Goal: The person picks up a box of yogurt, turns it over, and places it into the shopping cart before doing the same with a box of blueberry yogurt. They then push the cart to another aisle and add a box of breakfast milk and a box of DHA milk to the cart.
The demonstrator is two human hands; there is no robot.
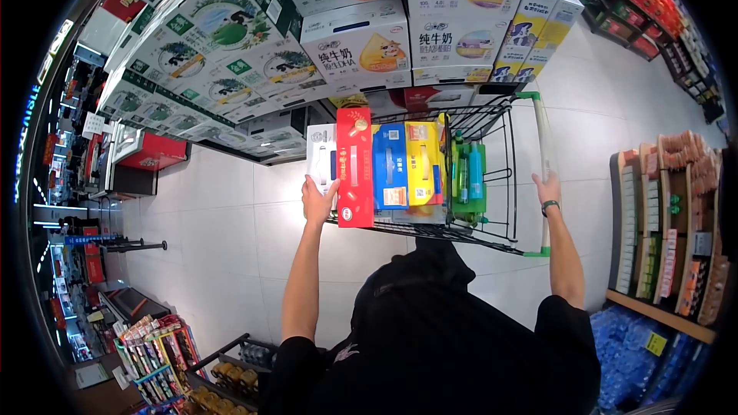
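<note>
A black wire shopping cart [503, 177] with a green-ended handle stands sideways in front of me. My right hand [546, 186] is closed around the handle bar [544, 138]. At the cart's other end, my left hand [318, 200] grips the near end of a white carton [321, 150], thumb and fingers on either side. Beside it stands a red gift box [354, 169], followed by a blue box [390, 165] and a yellow box [423, 163], each with a carry strap. Green bottles [469, 177] sit nearest the handle. The boxes hide the cart's floor.
Stacked milk cartons [356, 50] rise just beyond the cart, with green-and-white cartons [223, 38] to their left. A wooden shelf [669, 223] and blue-wrapped bottle packs [630, 350] are at the right. A magazine rack [157, 357] stands lower left. Pale floor tiles [223, 207] surround the cart.
</note>
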